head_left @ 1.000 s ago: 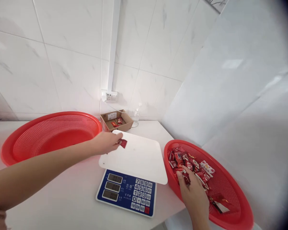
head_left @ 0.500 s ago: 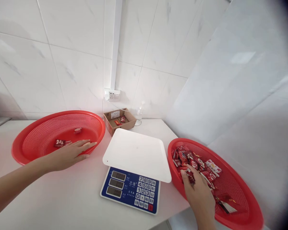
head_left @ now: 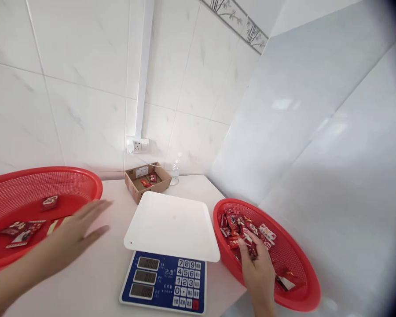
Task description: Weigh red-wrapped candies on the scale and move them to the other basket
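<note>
My left hand (head_left: 73, 233) hovers open, fingers stretched, over the white counter beside the rim of the left red basket (head_left: 86, 179), which holds a few red candy packets (head_left: 21, 230). It holds nothing. My right hand (head_left: 255, 268) reaches into the right red basket (head_left: 300, 273), fingers curled down among a pile of red wrapped candies (head_left: 242, 229); whether they grip one is hidden. Between the baskets stands a blue electronic scale (head_left: 165, 281) with a bare white weighing plate (head_left: 171, 224).
A small cardboard box (head_left: 147, 180) with a couple of red packets sits at the back by the tiled wall. A clear plastic bottle (head_left: 175, 169) stands beside it. A wall socket (head_left: 137, 144) is above. The counter's front edge runs just below the scale.
My left hand carried a red packet from over the scale plate to the left basket, let it go, and now draws back empty. The right hand stayed in the candy pile.
</note>
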The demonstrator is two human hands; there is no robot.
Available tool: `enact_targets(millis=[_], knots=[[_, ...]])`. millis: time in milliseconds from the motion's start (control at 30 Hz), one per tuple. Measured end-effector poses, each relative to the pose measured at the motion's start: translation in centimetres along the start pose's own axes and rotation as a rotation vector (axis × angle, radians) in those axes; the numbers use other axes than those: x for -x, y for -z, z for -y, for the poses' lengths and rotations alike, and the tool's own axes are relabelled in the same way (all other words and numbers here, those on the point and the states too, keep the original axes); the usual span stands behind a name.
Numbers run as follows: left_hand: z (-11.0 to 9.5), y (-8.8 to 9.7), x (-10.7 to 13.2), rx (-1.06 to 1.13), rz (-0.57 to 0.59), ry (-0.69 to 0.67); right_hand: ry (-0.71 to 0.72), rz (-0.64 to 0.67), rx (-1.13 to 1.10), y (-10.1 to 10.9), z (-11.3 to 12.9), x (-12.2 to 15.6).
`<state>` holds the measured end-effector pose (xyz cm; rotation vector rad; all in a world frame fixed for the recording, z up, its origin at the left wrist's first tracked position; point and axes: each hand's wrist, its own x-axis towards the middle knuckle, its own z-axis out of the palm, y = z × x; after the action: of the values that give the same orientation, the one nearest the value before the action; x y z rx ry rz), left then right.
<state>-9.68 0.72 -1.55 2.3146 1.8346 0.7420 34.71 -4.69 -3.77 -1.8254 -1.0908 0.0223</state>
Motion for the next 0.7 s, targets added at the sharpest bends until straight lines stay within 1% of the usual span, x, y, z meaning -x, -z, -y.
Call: enact_targets(millis=[33, 67, 100, 133, 200, 233, 267, 300, 367, 433, 533, 600, 700], knots=[[-2.3, -0.2, 0.0, 0.111, 0.067, 0.001, -0.021, -0.036, -0.052, -0.1, 0.7, 0.4], [-4.8, -0.6, 0.1, 0.25, 0.158, -0.002, -0.044, -0.043, -0.103, -0.2, 1.6, 1.0], [-7.2, -1.2, 0.2, 0.458, 0.301, 0.003, -0.067, -0.023, -0.156, -0.5, 2.5, 1.7], [-9.4, -1.8, 0.3, 0.627, 0.415, -0.005, -0.086, 0.028, -0.212, -1.0, 3.4, 2.6], [-13.2, -3.4, 0.4, 0.845, 0.596, -0.058, -0.093, 0.173, -0.34, -2.1, 5.3, 4.6], [-14.7, -4.2, 0.4, 0.913, 0.628, -0.08, -0.087, 0.25, -0.408, -2.6, 6.2, 5.5], [-15.7, -4.9, 0.4, 0.961, 0.622, -0.106, -0.078, 0.329, -0.473, -3.1, 7.0, 6.4], [-16.5, -5.6, 0.2, 0.987, 0.583, -0.137, -0.077, 0.383, -0.532, -3.5, 7.6, 7.1], [-17.0, -6.4, -0.1, 1.029, 0.464, -0.151, -0.08, 0.436, -0.604, -4.0, 8.5, 8.0], [-16.7, -6.8, -0.5, 1.091, 0.397, -0.09, -0.086, 0.444, -0.627, -4.1, 9.1, 8.3], [-15.6, -6.8, -0.8, 1.184, 0.42, 0.036, -0.098, 0.458, -0.643, -4.2, 9.5, 8.0], [-15.0, -6.7, -0.9, 1.203, 0.419, 0.077, -0.102, 0.465, -0.653, -4.4, 9.8, 7.8], [-14.1, -6.4, -1.1, 1.199, 0.384, 0.121, -0.085, 0.451, -0.64, -5.2, 10.1, 7.5]])
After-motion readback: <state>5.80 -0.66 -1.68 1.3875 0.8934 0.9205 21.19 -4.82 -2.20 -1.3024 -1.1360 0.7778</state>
